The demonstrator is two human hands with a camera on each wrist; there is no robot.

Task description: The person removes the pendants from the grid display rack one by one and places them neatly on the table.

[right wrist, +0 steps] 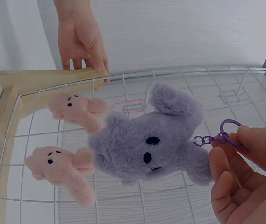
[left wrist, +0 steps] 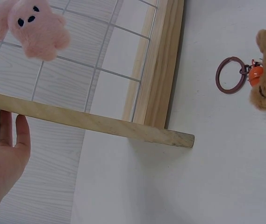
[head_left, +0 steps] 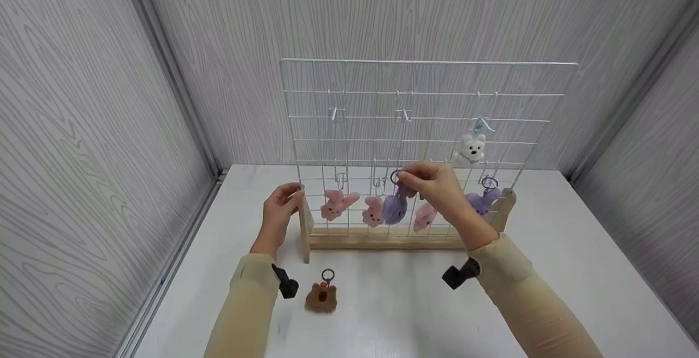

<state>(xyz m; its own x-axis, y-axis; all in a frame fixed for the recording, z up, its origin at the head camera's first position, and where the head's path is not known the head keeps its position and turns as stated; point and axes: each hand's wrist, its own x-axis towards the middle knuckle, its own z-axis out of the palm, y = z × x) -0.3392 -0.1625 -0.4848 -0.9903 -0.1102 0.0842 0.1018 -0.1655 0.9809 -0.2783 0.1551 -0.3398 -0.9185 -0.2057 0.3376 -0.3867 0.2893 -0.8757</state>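
My right hand (head_left: 437,186) pinches the purple ring (right wrist: 223,126) of a purple plush bunny keychain (head_left: 395,210) between thumb and index finger. The bunny hangs in front of the white wire grid (head_left: 349,141), lying sideways in the right wrist view. At the rack's left end, my left hand (head_left: 279,210) grips the wooden side post (left wrist: 100,122) near its top. Pink plush bunnies (head_left: 373,212) hang on low hooks behind the purple one. Another purple bunny (head_left: 483,202) hangs at the lower right.
On the upper right hook hangs a white plush bear (head_left: 471,149). Two upper hooks (head_left: 404,115) hold nothing. A brown plush keychain (head_left: 321,298) with a ring lies on the white table (head_left: 393,292) before the rack. Grey wood-grain panels (head_left: 218,30) stand around the table.
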